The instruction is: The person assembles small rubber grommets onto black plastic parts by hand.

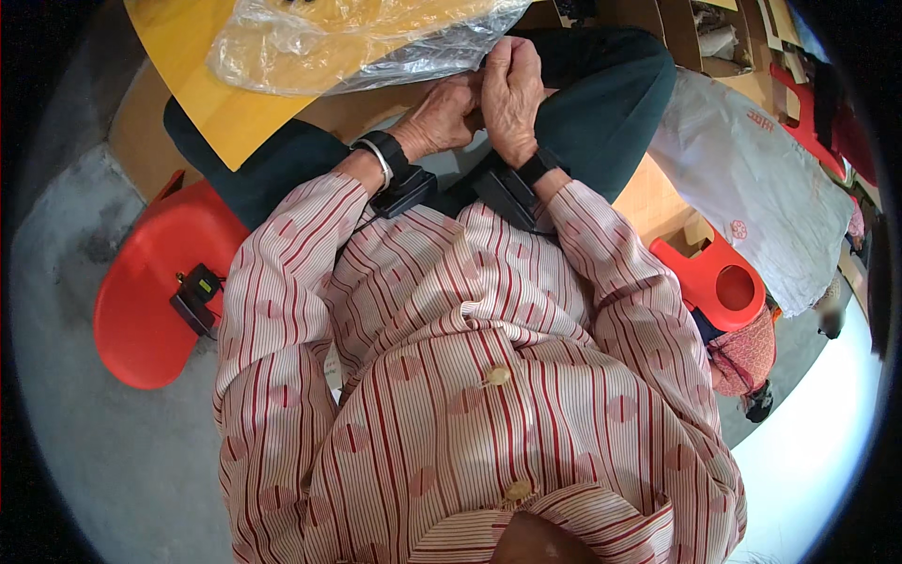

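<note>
Plastic bag (366, 42) — clear, crumpled, shiny — on yellow surface (230, 117).

Sits with legs (606, 122) parted, bending the left arm (296, 240) and right arm (620, 244) to reach forward and inward between the knees. Slants the left hand (437, 119) up and to the right, its back in view, fingers (458, 92) curling inward and tips lost beside the right. Extends the right hand (511, 99) away from the body, back upward, fingers bent, tips out of sight. Angles the wrists (552, 183) in from either side, with the hands close together at the centre, contact and exact grip hard to tell from above.
</note>
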A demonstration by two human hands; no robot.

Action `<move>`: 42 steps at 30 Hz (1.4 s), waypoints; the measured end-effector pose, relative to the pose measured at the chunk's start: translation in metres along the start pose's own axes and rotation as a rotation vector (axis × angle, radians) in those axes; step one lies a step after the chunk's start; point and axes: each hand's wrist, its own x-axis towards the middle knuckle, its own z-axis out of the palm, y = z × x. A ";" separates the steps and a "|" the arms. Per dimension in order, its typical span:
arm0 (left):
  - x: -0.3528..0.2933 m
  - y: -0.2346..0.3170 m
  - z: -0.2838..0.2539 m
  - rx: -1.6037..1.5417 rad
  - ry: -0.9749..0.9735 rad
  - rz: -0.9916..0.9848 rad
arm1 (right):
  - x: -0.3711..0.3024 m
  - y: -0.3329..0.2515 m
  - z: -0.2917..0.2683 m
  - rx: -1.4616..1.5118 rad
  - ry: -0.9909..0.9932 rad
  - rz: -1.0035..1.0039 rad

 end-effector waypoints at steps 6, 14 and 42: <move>-0.004 -0.004 0.007 -0.120 0.091 -0.127 | -0.005 0.003 0.010 0.002 -0.018 0.011; -0.008 0.004 0.002 -0.074 0.041 -0.130 | -0.007 0.003 0.017 0.063 0.018 0.234; -0.019 0.004 -0.010 0.042 -0.150 -0.174 | -0.018 -0.001 0.023 -0.125 -0.032 0.149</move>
